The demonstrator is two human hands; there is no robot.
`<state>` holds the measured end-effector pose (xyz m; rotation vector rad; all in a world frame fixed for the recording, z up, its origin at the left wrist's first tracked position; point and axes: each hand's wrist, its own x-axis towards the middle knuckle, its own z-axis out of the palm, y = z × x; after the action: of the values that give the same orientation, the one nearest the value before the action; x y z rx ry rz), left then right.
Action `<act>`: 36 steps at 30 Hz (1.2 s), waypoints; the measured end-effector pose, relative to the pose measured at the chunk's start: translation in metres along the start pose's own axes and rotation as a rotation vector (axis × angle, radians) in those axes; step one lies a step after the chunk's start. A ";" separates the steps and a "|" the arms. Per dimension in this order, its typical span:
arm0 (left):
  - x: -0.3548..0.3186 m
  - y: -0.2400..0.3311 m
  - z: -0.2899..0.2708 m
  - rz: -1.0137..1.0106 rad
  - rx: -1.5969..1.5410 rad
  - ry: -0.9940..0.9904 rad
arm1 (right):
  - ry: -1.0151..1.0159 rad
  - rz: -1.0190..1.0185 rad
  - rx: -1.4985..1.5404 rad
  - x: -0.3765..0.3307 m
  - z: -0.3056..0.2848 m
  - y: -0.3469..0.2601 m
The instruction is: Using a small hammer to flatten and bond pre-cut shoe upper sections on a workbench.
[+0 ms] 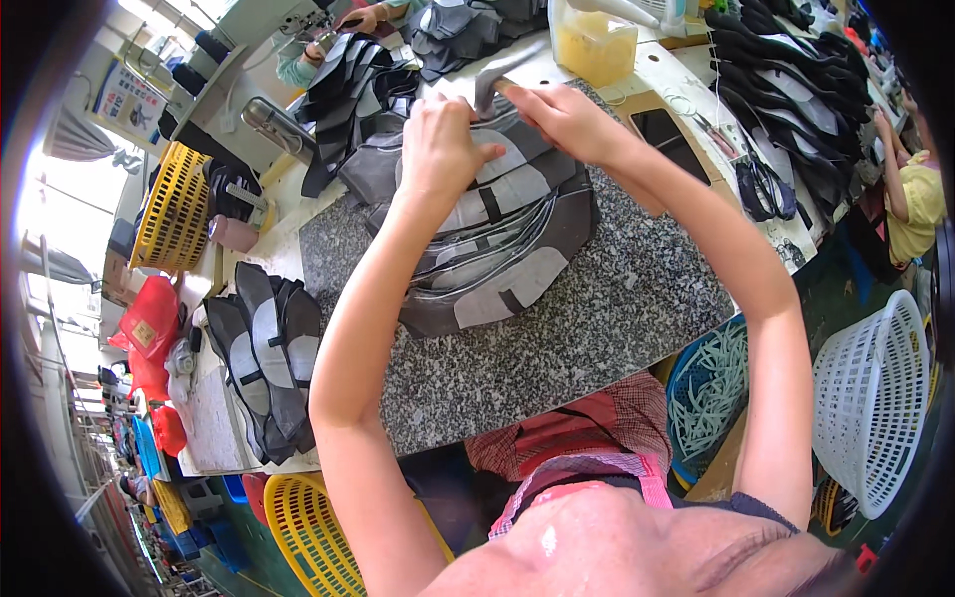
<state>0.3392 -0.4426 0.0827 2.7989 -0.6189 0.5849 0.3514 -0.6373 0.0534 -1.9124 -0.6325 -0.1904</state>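
Note:
Dark and light grey fabric shoe pieces [497,289] lie overlapped in a curved stack on the speckled stone slab [637,289] in front of me. My left hand [438,144] is at the stack's far side, fingers curled down and thumb out to the right; what its fingertips grip is hidden. Just right of it, my right hand [567,119] closes its thumb and forefinger on a curved grey piece [487,88] that rises above the stack. A small tan spot shows at the right fingertips; I cannot make out what it is.
A tub of yellowish paste [597,45] stands at the back. More shoe pieces [264,358] lie at left, dark ones [786,90] at right near scissors [761,189] and a phone [667,139]. A white basket [870,403] is on the right. A co-worker's hand [368,18] shows behind.

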 end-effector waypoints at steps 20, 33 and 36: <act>-0.157 0.056 -0.136 -0.065 0.184 0.305 | -0.191 0.261 -0.369 -0.010 -0.020 0.008; -0.215 0.083 -0.005 -0.058 -0.769 -0.512 | -0.352 0.618 0.174 -0.197 -0.051 -0.096; -0.200 0.088 -0.005 -0.101 -0.797 -0.601 | -0.487 0.756 -0.017 -0.223 -0.051 -0.108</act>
<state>0.1315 -0.4480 0.0131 2.1690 -0.6185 -0.4673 0.1152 -0.7267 0.0708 -2.0924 -0.1740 0.7668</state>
